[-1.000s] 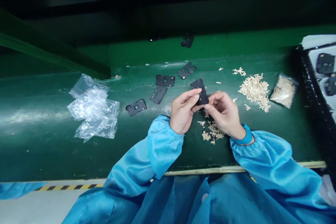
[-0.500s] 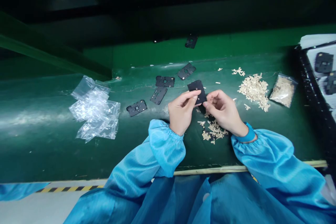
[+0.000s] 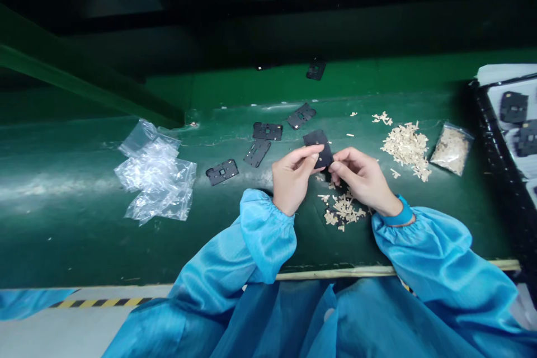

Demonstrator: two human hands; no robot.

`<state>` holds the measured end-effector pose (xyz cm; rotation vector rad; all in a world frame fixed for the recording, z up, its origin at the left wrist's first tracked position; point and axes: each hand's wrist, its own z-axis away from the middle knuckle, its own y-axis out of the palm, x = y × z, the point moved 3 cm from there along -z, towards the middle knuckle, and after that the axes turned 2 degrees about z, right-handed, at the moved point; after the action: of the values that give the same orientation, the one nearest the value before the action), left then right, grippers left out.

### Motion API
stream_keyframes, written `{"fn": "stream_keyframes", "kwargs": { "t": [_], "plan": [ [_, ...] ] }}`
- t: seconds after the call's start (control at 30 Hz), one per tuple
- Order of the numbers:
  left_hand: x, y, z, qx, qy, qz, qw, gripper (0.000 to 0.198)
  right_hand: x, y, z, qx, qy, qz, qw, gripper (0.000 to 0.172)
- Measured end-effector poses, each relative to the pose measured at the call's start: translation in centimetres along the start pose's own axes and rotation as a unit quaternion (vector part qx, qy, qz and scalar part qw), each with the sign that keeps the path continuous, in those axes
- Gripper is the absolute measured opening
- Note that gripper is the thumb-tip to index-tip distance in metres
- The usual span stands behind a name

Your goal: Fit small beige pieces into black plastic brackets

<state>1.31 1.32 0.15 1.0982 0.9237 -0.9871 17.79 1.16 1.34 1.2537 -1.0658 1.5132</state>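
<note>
- Two bare hands work on one black plate (image 3: 319, 148), held over a green bench (image 3: 62, 235) just right of the middle of the view.
- Left hand (image 3: 291, 179): closed on the plate's lower left side, with its thumb (image 3: 312, 151) lying across the face.
- Right hand (image 3: 363, 179): closed at the plate's lower right corner, with its fingertips (image 3: 335, 166) pressed to the edge. Whether they also pinch some small scrap, I cannot tell.
- The work in hand looks like close handling of that lower edge, with both hands near each other.
- At 6 o'clock from the plate, tan scraps (image 3: 344, 210) lie on the bench just below the hands.
- At 3 o'clock sit a larger scrap pile (image 3: 406, 148) and a clear bag of scraps (image 3: 451, 148).
- At 2 o'clock, a black-edged tray (image 3: 486, 134) holds more black plates (image 3: 514, 107).
- From 9 to 12 o'clock, five loose plates (image 3: 222, 172) lie apart on the green surface.
- Further out at 9 o'clock, crumpled plastic bags (image 3: 155, 176) lie in a heap.
- Blue sleeves (image 3: 266, 235) gather at both wrists.
</note>
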Motion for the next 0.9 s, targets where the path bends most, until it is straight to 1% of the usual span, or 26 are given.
{"fn": "stream_keyframes", "kwargs": {
  "t": [0.1,0.2,0.27,0.33,0.47,0.53,0.57,0.63,0.67,0.73,0.77,0.83,0.9],
  "plan": [
    [0.24,0.26,0.20,-0.013,-0.015,0.029,0.999,0.026,-0.16,0.22,0.15,-0.026,-0.029,0.036,0.999,0.020],
    [0.39,0.62,0.58,-0.029,-0.025,0.052,0.998,0.029,-0.31,0.56,0.35,-0.066,-0.065,0.079,0.993,0.018],
    [0.43,0.82,0.80,-0.037,-0.028,0.060,0.997,0.030,-0.36,0.76,0.42,-0.082,-0.078,0.089,0.990,0.017],
    [0.44,0.93,0.90,-0.041,-0.027,0.068,0.996,0.031,-0.32,0.86,0.35,-0.078,-0.073,0.079,0.991,0.017],
    [0.37,1.01,0.59,-0.022,-0.026,0.092,0.995,0.034,0.01,0.52,-0.20,-0.057,-0.019,-0.002,0.998,0.022],
    [0.23,1.01,0.32,-0.011,-0.028,0.102,0.994,0.046,0.15,0.29,-0.44,-0.062,-0.005,-0.034,0.997,0.025],
    [0.15,1.00,0.21,-0.009,-0.032,0.104,0.994,0.054,0.19,0.22,-0.50,-0.073,-0.010,-0.041,0.996,0.025],
    [0.00,0.99,0.07,-0.012,-0.044,0.101,0.994,0.067,0.22,0.19,-0.46,-0.107,-0.044,-0.042,0.992,0.027],
    [-0.07,0.99,0.04,-0.016,-0.049,0.097,0.994,0.070,0.20,0.23,-0.37,-0.125,-0.068,-0.035,0.989,0.031],
    [-0.19,1.00,0.03,-0.024,-0.053,0.090,0.994,0.069,0.12,0.40,-0.10,-0.153,-0.115,-0.013,0.981,0.038],
    [-0.24,1.01,0.04,-0.029,-0.051,0.088,0.994,0.066,0.07,0.50,0.04,-0.160,-0.135,0.001,0.978,0.038],
    [-0.29,1.02,0.08,-0.037,-0.046,0.089,0.994,0.063,-0.04,0.67,0.29,-0.169,-0.161,0.030,0.972,0.034],
    [-0.32,1.03,0.16,-0.044,-0.041,0.091,0.994,0.062,-0.19,0.78,0.49,-0.179,-0.172,0.056,0.967,0.029]
  ]
}}
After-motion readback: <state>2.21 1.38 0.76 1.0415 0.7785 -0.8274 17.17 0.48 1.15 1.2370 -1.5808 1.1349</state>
